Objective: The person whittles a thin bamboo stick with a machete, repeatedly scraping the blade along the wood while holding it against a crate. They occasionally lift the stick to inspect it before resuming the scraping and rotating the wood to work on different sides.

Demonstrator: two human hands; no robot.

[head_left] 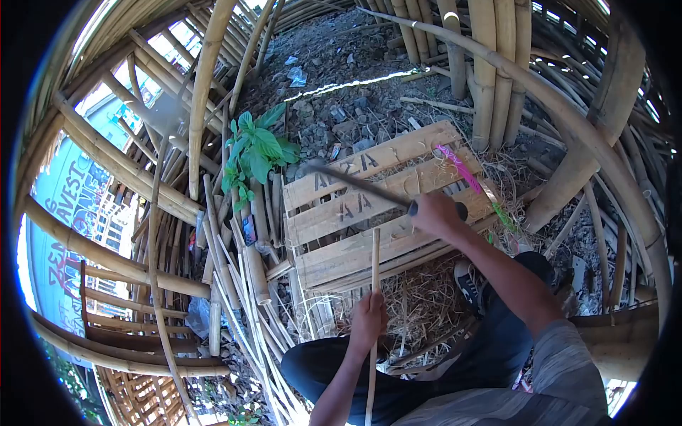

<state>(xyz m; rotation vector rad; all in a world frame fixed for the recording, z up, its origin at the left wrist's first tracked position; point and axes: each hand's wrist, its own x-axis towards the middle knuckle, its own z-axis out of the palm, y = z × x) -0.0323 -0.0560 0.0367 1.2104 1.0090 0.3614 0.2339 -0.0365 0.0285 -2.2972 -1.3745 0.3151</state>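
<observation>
Lower end of thin pale bamboo strip (374, 284) was cut off at btm edge; it stood near-vertical over wooden slatted pallet (369, 206). Left hand (368, 321) gripped it mid-length. Right hand (435, 213) clenched dark blurred blade's (359, 183) handle, pointing upper-left.

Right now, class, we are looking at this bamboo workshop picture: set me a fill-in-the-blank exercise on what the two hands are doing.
1. The left hand grips a thin bamboo strip that stands ____.
2. The right hand holds a long-bladed knife raised over a wooden ____.
3. The green plant grows to the ____ of the pallet.

Missing words: upright; pallet; left
</observation>
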